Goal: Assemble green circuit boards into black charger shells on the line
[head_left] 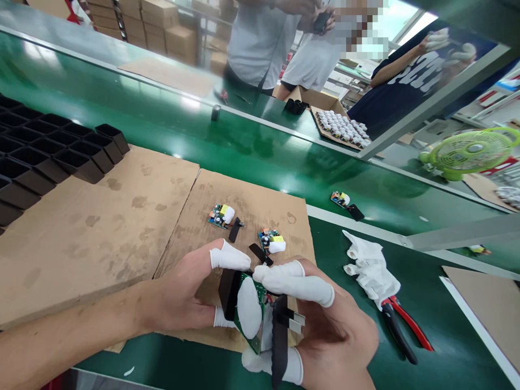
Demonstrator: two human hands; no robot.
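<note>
My left hand [179,292], with white finger cots on thumb and finger, is closed around a black plastic housing [228,295]. Between the fingers of my right hand [333,319], also in finger cots, is a green circuit board [258,341] with a large white glue blob [249,309]. The board's end meets the housing; how deep it sits inside is hidden. A black plug cover [279,336] with metal prongs [296,320] stands at the board's right side, gripped by the right hand. Just beyond, two more board assemblies [221,215] with black plug covers [257,252] lie on cardboard [252,189].
Rows of black housings [77,162] stand at the left. On the right lie red-and-black pliers [400,325] and a crumpled white glove [371,265]. Another board [340,199] rests on the green belt [244,146]. Beyond a metal rail stand several people and a green fan [473,151].
</note>
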